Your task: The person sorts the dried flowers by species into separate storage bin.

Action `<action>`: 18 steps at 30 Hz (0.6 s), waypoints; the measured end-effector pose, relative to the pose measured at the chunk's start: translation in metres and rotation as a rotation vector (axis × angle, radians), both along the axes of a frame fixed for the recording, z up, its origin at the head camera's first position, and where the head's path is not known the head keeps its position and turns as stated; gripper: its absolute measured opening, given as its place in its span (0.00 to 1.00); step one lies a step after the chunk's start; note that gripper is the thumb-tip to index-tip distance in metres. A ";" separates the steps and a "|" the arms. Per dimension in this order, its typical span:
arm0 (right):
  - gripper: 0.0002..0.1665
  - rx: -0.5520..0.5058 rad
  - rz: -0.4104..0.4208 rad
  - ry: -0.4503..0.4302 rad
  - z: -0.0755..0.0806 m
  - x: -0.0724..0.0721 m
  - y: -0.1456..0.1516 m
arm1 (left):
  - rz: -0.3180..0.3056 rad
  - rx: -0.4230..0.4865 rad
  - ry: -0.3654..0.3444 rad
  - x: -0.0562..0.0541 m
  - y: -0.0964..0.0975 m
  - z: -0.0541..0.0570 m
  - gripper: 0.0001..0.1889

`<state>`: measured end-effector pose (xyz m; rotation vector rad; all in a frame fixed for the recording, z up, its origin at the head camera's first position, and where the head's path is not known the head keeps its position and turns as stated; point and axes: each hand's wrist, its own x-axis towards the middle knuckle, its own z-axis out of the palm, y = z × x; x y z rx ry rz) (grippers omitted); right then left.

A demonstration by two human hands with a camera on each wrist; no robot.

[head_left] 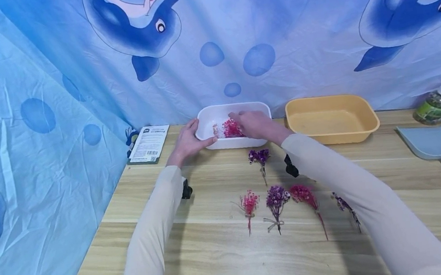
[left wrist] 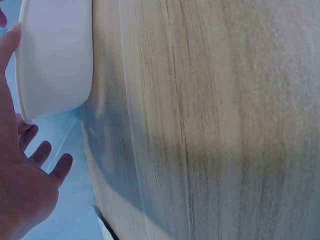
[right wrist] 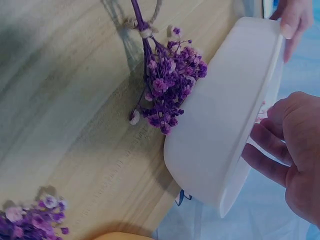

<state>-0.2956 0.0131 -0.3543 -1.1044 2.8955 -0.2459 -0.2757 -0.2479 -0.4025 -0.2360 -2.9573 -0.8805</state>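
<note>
A white basin (head_left: 241,142) stands at the back of the table with pink dried flowers (head_left: 232,128) and a paler sprig (head_left: 216,130) inside. My left hand (head_left: 189,140) holds the basin's left end, thumb at the front rim and fingers around the corner outside. Reaching over the right side, my right hand (head_left: 255,123) has its fingers curled at the pink bunch, whose stems are hidden beneath it. In the right wrist view, those fingers dip behind the rim. A purple dried flower bunch (head_left: 259,156) lies just in front of the basin.
Closer to me lie several dried bunches, including a pink one (head_left: 249,202), a purple one (head_left: 276,198) and a red one (head_left: 304,194). A yellow basin (head_left: 334,138) stands right of the white one. Farther right are a dustpan (head_left: 431,141) and a jar (head_left: 437,105); a packet (head_left: 149,144) lies left.
</note>
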 end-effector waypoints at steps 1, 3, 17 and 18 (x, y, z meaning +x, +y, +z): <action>0.34 -0.028 -0.005 0.015 0.000 0.002 0.002 | 0.002 0.005 -0.002 0.000 0.000 0.000 0.57; 0.33 -0.096 -0.018 0.040 0.001 0.006 0.008 | 0.005 0.015 -0.009 0.000 0.000 0.000 0.57; 0.30 -0.567 -0.137 -0.138 0.001 0.101 0.036 | 0.002 0.042 -0.017 0.000 0.001 0.002 0.58; 0.31 -0.588 -0.137 -0.178 0.000 0.110 0.038 | 0.002 0.043 -0.018 0.000 0.001 0.002 0.58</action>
